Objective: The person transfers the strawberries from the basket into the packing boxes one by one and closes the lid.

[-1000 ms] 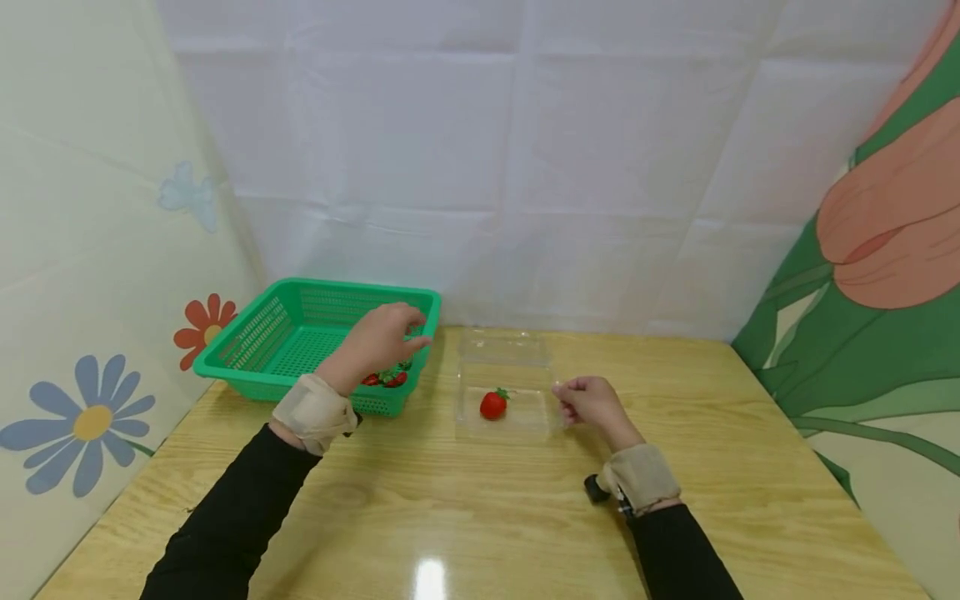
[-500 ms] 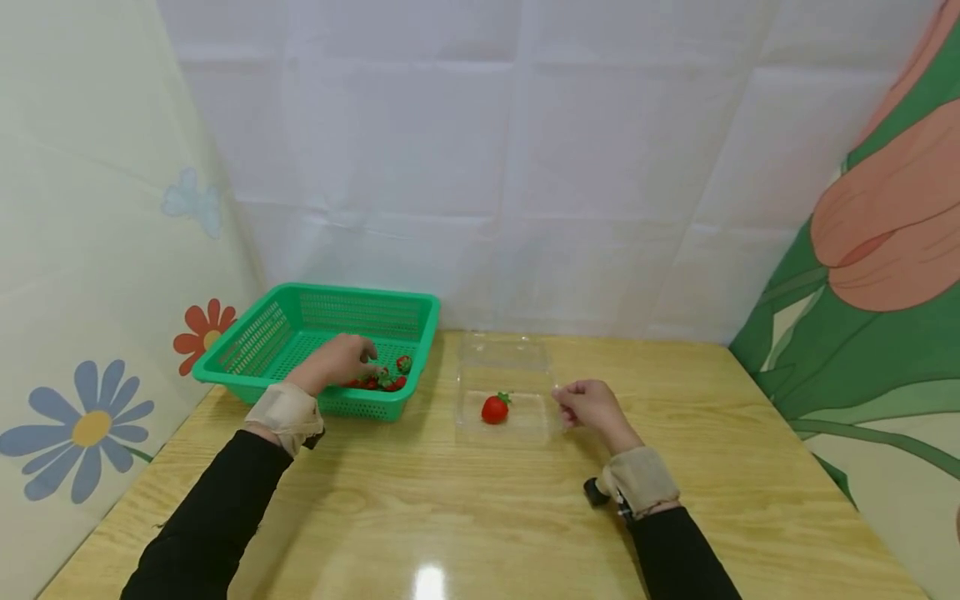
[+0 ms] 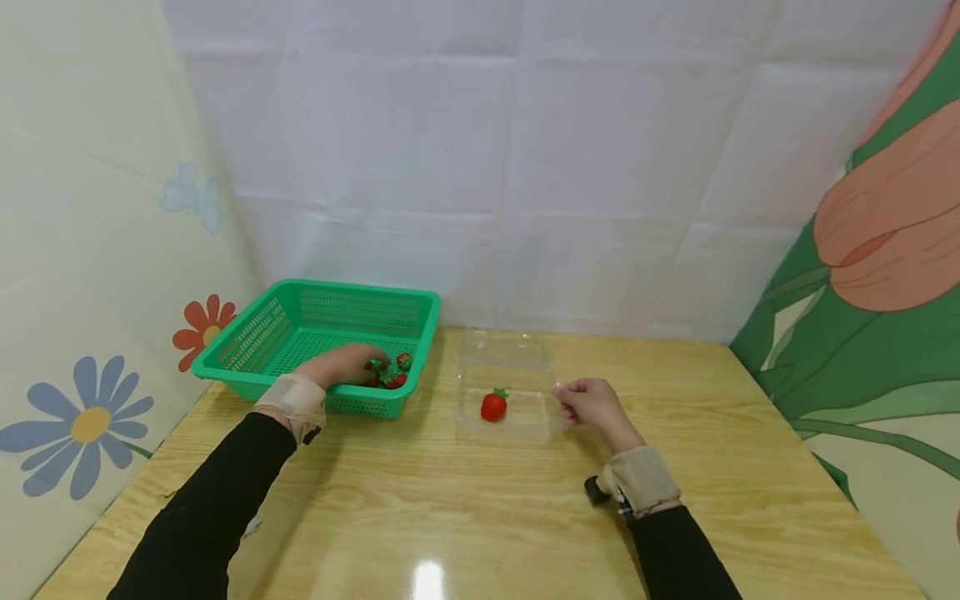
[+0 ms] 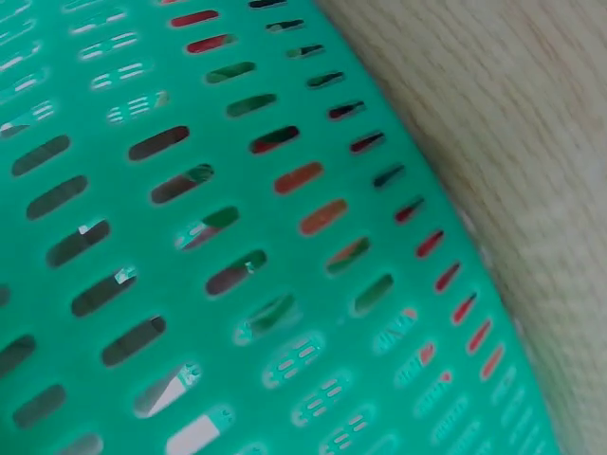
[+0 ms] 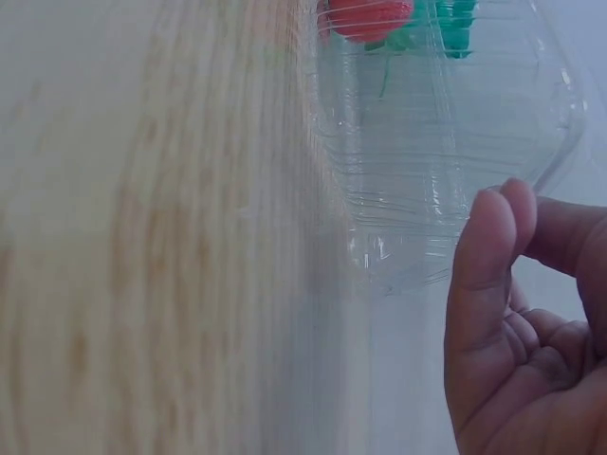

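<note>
My left hand (image 3: pixel 345 365) reaches over the near rim of a green plastic basket (image 3: pixel 384 405), its fingers down among several strawberries (image 3: pixel 396 382) in the right part. Its fingertips are partly hidden, so whether they grip a strawberry cannot be told. In the left wrist view the slotted basket wall (image 4: pixel 313 313) blocks the hand; bits of red and green show through the slots. To the right stands an open clear plastic box (image 3: pixel 528 410) with one strawberry (image 3: pixel 493 407) inside. My right hand (image 3: pixel 592 403) pinches the box's right edge between thumb and finger, also seen in the right wrist view.
Both basket and box stand on a wooden table (image 3: pixel 465 517), near its back edge. A white cloth (image 3: pixel 480 167) hangs behind. Flower-printed cloths (image 3: pixel 82 250) flank the table on both sides. The box's raised lid (image 3: pixel 504 348) lies toward the back.
My left hand has dropped from above the basket's right side down into it, then shifted slightly right among the strawberries. The right hand and the box have stayed in place.
</note>
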### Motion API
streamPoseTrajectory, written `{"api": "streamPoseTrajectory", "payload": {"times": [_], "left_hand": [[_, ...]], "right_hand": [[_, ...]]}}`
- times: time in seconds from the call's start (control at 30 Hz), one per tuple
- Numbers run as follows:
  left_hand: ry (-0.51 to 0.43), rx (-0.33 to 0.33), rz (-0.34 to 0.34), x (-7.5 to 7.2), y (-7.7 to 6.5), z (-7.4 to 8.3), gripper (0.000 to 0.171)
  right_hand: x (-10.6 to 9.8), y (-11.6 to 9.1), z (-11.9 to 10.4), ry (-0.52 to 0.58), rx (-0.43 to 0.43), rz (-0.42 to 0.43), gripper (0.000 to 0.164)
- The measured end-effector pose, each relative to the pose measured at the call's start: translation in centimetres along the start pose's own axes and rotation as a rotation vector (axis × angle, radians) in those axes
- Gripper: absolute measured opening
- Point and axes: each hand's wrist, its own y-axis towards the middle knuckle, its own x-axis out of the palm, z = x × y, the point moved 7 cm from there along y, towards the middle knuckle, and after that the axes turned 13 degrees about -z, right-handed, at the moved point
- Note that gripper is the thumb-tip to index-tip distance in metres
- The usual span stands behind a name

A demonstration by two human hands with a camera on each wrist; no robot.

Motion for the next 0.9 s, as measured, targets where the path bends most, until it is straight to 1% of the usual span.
{"api": "streamPoseTrajectory", "payload": {"times": [0.13,0.27,0.47,0.7,0.83,0.9], "left_hand": [[0.014,-0.016,-0.010,0.06,0.05,-0.03,0.033],[0.000,-0.032,-0.020,0.00,0.13,-0.08,0.033],[0.040,-0.033,0.009,-0.18,0.51,-0.09,0.029],[0.076,-0.093,0.013,-0.40,0.80,-0.28,0.023],[0.094,-0.105,0.016,-0.43,0.73,-0.30,0.022],[0.095,-0.099,0.034,-0.54,0.62,-0.30,0.020]], "right_hand": [[-0.08,0.06,0.06,-0.002,0.007,0.004,0.029],[-0.04,0.06,0.03,-0.007,0.003,0.004,0.030],[0.07,0.08,-0.07,-0.009,-0.009,0.000,0.030],[-0.01,0.14,0.04,-0.013,0.000,0.008,0.029],[0.04,0.20,0.06,-0.008,-0.004,-0.001,0.030],[0.08,0.18,0.03,-0.008,-0.008,-0.003,0.030]]}}
